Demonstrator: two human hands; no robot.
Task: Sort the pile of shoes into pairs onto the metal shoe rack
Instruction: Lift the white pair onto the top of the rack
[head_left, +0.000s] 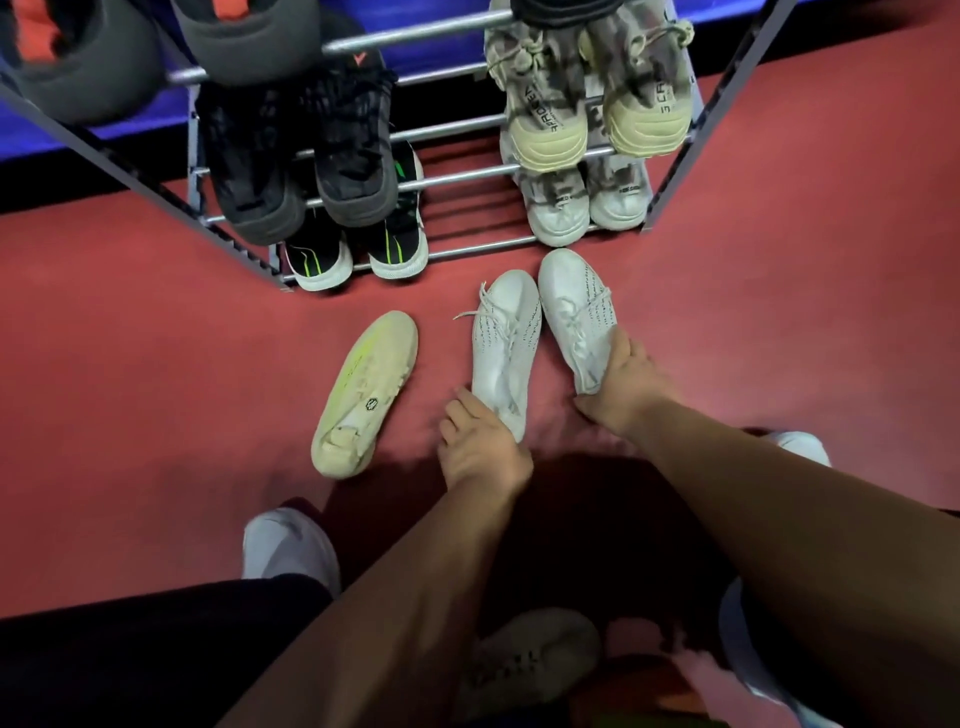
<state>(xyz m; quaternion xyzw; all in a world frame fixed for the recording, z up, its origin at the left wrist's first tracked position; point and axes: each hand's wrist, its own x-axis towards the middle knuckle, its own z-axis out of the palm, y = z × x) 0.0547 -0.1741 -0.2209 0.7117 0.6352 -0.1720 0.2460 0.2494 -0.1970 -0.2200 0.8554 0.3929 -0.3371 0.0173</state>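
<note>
White knit shoes lie side by side on the red floor (156, 364), toes toward the rack (467, 179), and each hand grips one by the heel. The left hand (480, 447) has its fingers (460, 410) curled round the heel of the left shoe (504, 338); the right hand (626, 376) pinches the heel of the right shoe (574, 306), thumb low, fingers over the collar. The two shoes nearly touch at the toes, just in front of the rack's lowest rail. A cream shoe (363, 395) lies sole-up to their left, apart from them. On the rack stand a black pair with green stripes (358, 249) and dark shoes (301, 156) above on the left, a pale pair (587, 200) and beige pair (597, 109) on the right. Another light shoe (530, 660) lies near the person, blurred.
</note>
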